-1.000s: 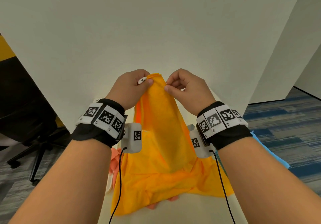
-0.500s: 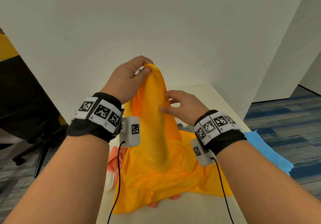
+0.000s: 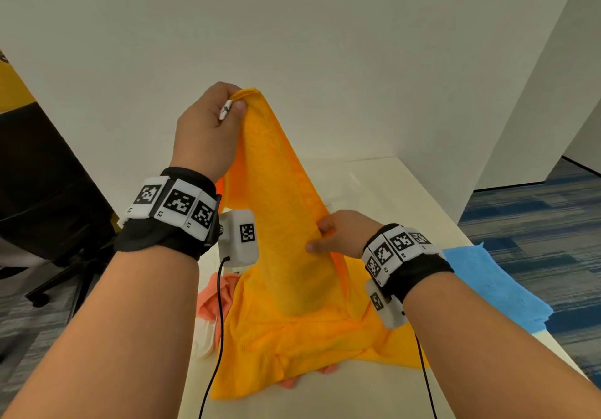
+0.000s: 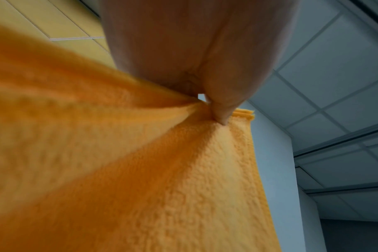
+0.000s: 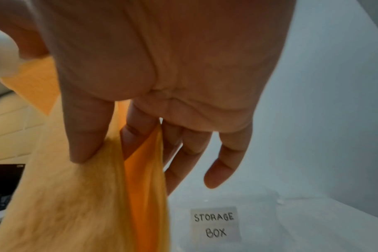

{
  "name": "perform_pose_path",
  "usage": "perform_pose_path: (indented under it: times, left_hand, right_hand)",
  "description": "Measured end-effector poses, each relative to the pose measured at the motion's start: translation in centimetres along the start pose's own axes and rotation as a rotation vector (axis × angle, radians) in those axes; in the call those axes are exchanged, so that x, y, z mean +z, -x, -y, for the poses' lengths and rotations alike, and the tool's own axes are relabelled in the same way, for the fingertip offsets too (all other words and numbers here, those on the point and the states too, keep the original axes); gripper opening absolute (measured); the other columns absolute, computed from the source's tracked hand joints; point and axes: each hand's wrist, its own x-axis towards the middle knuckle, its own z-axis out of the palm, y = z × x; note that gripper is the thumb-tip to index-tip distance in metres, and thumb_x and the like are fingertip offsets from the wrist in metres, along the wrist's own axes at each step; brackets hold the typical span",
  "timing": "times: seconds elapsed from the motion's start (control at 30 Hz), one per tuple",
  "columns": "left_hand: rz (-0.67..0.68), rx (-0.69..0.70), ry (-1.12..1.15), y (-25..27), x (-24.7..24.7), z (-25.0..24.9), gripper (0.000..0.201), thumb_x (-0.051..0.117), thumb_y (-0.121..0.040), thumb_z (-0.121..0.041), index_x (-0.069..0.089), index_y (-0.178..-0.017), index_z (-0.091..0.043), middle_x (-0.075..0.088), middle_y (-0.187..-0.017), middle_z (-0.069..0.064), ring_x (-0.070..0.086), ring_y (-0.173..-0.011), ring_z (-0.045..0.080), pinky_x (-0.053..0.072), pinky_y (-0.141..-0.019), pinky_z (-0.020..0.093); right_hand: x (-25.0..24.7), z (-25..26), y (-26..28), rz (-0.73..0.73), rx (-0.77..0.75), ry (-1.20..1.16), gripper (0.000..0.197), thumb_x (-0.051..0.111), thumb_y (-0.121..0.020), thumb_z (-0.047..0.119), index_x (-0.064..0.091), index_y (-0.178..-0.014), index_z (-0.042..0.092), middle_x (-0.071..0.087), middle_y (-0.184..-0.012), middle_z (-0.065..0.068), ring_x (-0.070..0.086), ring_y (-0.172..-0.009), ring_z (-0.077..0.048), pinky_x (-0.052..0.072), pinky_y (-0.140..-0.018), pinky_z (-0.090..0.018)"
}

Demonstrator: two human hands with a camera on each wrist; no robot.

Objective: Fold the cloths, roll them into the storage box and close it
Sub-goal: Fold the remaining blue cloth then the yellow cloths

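The left hand (image 3: pixel 208 135) is pinching the top corner of the orange cloth (image 3: pixel 283 223) between thumb and curled fingers. Below it, the right hand (image 3: pixel 344 233) is pinching the cloth's hanging edge between thumb and forefinger, remaining fingers (image 5: pixel 222 170) relaxed. The storage box (image 5: pixel 216 223) is sitting beyond those fingertips.

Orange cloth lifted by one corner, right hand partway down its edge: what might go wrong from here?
1. The left hand pinches only the top corner of the orange cloth; that small grip could slip and drop it.
2. The cloth's lower part lies bunched on a pink cloth; lifting higher may drag that along.
3. The right hand holds the edge loosely, so the fold may go uneven.
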Motion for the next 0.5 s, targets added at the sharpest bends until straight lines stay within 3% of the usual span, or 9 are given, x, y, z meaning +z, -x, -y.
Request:
perform_pose_path:
  times: [0.07,0.13,0.23,0.3,0.4,0.5]
  left_hand:
    - [-0.04,-0.025,-0.006,-0.1,-0.1,0.3,0.021,0.043,-0.1,-0.025,0.059,-0.114,-0.019,0.054,-0.086,-0.009,0.048,-0.078,0.007,0.034,-0.061,0.011]
    - [-0.074,-0.052,-0.01,-0.2,-0.2,0.8,0.021,0.042,-0.1,-0.026,0.058,-0.112,-0.02,0.05,-0.077,-0.012,0.046,-0.069,0.003,0.032,-0.056,0.009]
    - [-0.117,-0.085,-0.017,-0.2,-0.4,1.5,0.021,0.042,-0.1,-0.026,0.058,-0.11,-0.018,0.045,-0.072,-0.014,0.042,-0.063,-0.001,0.03,-0.051,0.008]
    - [-0.151,-0.101,-0.019,-0.2,-0.6,1.9,0.021,0.042,-0.1,-0.026,0.058,-0.11,-0.016,0.044,-0.07,-0.014,0.041,-0.062,0.0,0.031,-0.053,0.013]
    - [-0.191,-0.148,-0.028,-0.3,-0.9,2.4,0.022,0.041,-0.1,-0.025,0.058,-0.109,-0.014,0.043,-0.069,-0.013,0.041,-0.061,0.001,0.032,-0.054,0.02]
    - [-0.22,-0.212,-0.047,-0.2,-1.3,3.1,0.024,0.04,-0.1,-0.025,0.057,-0.11,-0.012,0.043,-0.07,-0.011,0.043,-0.065,0.009,0.032,-0.064,0.023]
  right_hand:
    - [0.6,-0.6,-0.4,0.03,0.045,0.06,0.042,0.056,-0.092,0.046,0.045,-0.066,0.015,0.04,-0.067,-0.001,0.04,-0.062,-0.014,0.03,-0.056,-0.026]
    - [1.2,-1.4,-0.6,0.066,0.094,0.102,0.042,0.055,-0.093,0.044,0.041,-0.065,0.017,0.039,-0.066,0.001,0.039,-0.061,-0.013,0.031,-0.057,-0.026]
    - [2.1,-2.6,-0.7,0.099,0.167,0.137,0.033,0.055,-0.092,0.043,0.054,-0.078,0.013,0.043,-0.07,0.002,0.048,-0.074,-0.018,0.039,-0.079,-0.034]
    - [2.5,-3.2,-0.7,0.088,0.192,0.149,0.03,0.054,-0.093,0.04,0.053,-0.078,0.014,0.042,-0.07,0.003,0.048,-0.079,-0.019,0.035,-0.085,-0.037]
    - [2.6,-4.1,-0.9,0.057,0.209,0.162,0.036,0.052,-0.093,0.037,0.039,-0.065,0.019,0.038,-0.067,0.003,0.043,-0.072,-0.018,0.031,-0.071,-0.028]
    - [2.5,-5.2,-0.8,-0.039,0.237,0.043,0.036,0.057,-0.091,0.039,0.04,-0.063,0.025,0.039,-0.067,0.005,0.04,-0.063,-0.013,0.028,-0.055,-0.023]
